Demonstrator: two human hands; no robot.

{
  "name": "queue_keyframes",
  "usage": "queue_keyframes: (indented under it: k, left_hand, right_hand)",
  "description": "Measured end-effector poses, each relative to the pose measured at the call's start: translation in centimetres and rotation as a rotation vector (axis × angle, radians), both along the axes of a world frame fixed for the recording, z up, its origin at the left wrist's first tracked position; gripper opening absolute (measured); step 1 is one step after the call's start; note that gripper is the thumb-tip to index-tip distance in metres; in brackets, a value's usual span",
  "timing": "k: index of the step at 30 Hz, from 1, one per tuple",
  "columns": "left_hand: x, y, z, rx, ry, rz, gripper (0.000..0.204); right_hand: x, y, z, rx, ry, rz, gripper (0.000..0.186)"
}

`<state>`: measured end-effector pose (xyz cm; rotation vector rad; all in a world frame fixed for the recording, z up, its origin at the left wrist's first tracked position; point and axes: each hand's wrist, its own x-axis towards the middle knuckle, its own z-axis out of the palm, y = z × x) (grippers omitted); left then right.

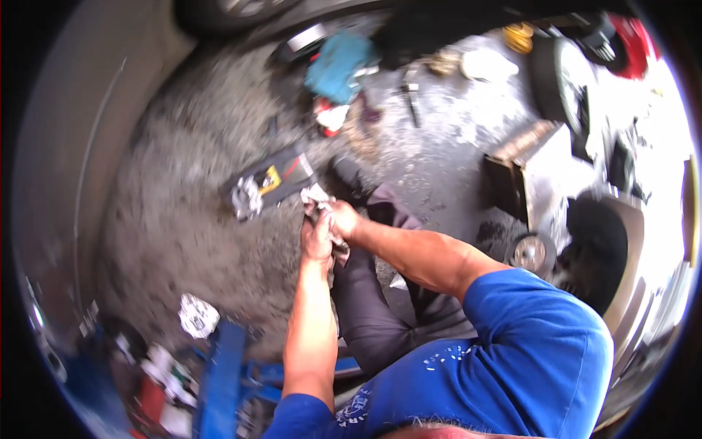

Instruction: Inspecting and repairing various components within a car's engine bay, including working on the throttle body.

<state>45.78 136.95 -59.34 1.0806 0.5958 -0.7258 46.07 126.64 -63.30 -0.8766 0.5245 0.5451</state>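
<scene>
My left hand [316, 238] and my right hand [342, 221] meet in front of my knees, both closed around a crumpled whitish rag [315, 194]. It could be cloth or paper; blur leaves that unclear. One end sticks out past my fingers, and a brownish end [341, 253] hangs below them. Just beyond my hands, a dark flat box [281, 174] with yellow and red markings lies on the floor. Something crumpled and whitish [247, 197] rests at its left end.
A car's side [102, 146] curves along the left. Blue metal equipment [223, 377] and crumpled white material [197, 316] lie lower left. To the right are a cardboard box [515, 175], a round hub-like part [532, 254] and a wheel [567, 88]. Farther off lie a teal cloth [340, 67] and a tool [414, 102].
</scene>
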Motion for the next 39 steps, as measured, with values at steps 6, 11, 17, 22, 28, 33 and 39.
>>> queue_keyframes:
  k: [6,11,17,22,28,33,39]
  left_hand:
    - [-2.7,-10.0,7.2,-0.055,0.198,0.024,0.053]
    - [-2.3,-23.3,16.9,-0.266,0.258,-0.287,0.056]
    - [-3.5,-34.3,20.0,-0.259,0.194,-0.745,0.026]
    - [-1.3,-43.8,20.2,0.098,-0.265,-1.211,0.017]
    - [0.9,-56.9,22.9,0.119,-0.382,-1.282,0.027]
    - [2.8,-70.9,26.5,-0.238,0.095,-1.346,0.032]
    - [6.5,-91.6,25.5,-0.328,0.075,-1.559,0.042]
  right_hand:
    - [-5.4,-10.3,10.9,-0.766,-0.426,0.197,0.040]
    - [-11.9,-22.6,17.1,-1.024,-0.757,0.107,0.046]
    - [-20.0,-38.2,26.7,-1.006,-0.086,0.281,0.049]
    - [-28.9,-51.5,31.2,-1.130,0.291,0.041,0.045]
    - [-35.2,-62.2,37.5,-1.108,0.367,-0.360,0.047]
    - [-38.8,-70.2,39.8,-1.291,0.227,-0.689,0.049]
    - [-39.7,-80.2,53.8,-1.508,0.413,-0.854,0.039]
